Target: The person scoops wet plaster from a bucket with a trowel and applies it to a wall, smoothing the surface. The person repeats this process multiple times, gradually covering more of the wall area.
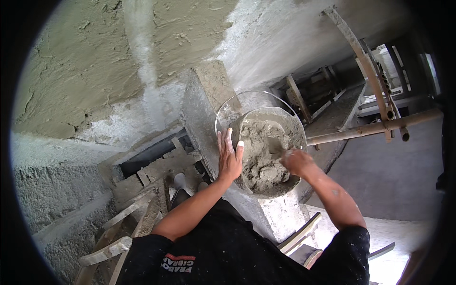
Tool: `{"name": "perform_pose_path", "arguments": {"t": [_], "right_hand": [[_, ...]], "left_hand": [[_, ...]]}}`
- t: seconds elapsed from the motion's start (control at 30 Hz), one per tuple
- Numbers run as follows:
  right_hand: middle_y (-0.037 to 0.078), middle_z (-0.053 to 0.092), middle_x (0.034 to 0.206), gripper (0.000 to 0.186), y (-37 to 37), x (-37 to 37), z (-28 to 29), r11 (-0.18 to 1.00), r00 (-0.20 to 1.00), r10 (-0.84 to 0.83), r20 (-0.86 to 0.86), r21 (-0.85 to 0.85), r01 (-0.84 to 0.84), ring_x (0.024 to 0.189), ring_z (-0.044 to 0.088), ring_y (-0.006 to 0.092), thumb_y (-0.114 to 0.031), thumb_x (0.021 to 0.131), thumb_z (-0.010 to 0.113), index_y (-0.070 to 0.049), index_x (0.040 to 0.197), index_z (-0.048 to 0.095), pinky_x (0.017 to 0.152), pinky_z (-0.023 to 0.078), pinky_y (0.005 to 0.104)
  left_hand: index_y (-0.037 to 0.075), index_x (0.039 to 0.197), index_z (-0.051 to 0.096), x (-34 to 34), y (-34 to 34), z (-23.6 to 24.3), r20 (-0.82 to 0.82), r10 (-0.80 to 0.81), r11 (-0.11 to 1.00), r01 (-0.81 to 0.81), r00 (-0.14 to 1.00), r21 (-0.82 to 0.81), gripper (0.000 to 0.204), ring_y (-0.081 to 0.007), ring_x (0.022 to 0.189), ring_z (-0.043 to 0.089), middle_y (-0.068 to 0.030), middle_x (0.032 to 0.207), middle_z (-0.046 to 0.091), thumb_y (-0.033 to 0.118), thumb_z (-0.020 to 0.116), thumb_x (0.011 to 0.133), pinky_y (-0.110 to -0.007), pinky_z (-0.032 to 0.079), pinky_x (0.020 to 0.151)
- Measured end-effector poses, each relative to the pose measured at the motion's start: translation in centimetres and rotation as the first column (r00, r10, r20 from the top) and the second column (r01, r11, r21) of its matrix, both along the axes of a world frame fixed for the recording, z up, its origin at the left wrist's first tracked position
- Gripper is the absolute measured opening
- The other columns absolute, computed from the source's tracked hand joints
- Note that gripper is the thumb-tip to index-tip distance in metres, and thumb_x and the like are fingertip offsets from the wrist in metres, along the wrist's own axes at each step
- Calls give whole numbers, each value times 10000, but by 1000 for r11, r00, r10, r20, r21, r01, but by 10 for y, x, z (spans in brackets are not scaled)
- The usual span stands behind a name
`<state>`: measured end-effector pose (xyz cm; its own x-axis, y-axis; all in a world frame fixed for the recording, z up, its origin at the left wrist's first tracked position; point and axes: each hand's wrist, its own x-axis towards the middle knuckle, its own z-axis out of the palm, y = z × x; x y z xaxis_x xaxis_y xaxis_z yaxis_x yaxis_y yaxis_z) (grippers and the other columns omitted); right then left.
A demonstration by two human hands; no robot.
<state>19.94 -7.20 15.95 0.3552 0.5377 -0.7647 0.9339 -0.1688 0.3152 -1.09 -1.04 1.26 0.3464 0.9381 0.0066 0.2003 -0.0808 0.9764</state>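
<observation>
1. Mortar (263, 164), grey and wet, fills a metal bucket (247, 121) at the centre of the frame; the bucket rests on top of a narrow concrete ledge (202, 102) that runs from upper centre down to lower centre.
2. The left hand (229, 156) is open, fingers spread and straight, its palm pressed flat against the bucket's near-left rim and side.
3. The right hand (295, 160) is down inside the bucket at its right side, curled over the mortar; whether it grips a tool or a lump of mortar cannot be told.
4. A wire handle (237, 97) arcs over the bucket's upper left.
5. The ledge is barely wider than the bucket, with a drop on either side.
6. Right of the bucket a bamboo pole (375, 127) crosses toward the frame's right edge, with open space below it.
7. Freshly plastered wall (90, 61) fills the upper left, close behind the ledge.
8. Wooden planks (111, 237) lie at lower left.
</observation>
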Motion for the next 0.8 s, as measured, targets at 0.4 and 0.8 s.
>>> {"name": "perform_pose_path", "arguments": {"t": [0.4, 0.8], "right_hand": [[220, 715, 1209, 307, 87, 54, -11, 984, 954, 133, 270, -155, -93, 1152, 694, 365, -114, 920, 563, -17, 1147, 746, 936, 580, 465], [231, 719, 1177, 388, 36, 23, 47, 989, 940, -37, 338, 149, -14, 1117, 701, 389, -260, 1004, 455, -41, 1130, 749, 946, 568, 493]], "left_hand": [[-17, 1588, 212, 2, -2, 0, 55, 21, 999, -23, 998, 26, 685, -483, 1535, 122, -304, 1611, 258, 333, 478, 1063, -548, 177, 1244], [-30, 1587, 195, 0, -2, -1, 53, 19, 999, -20, 998, 26, 706, -494, 1532, 118, -314, 1609, 246, 354, 476, 1066, -546, 176, 1249]]}}
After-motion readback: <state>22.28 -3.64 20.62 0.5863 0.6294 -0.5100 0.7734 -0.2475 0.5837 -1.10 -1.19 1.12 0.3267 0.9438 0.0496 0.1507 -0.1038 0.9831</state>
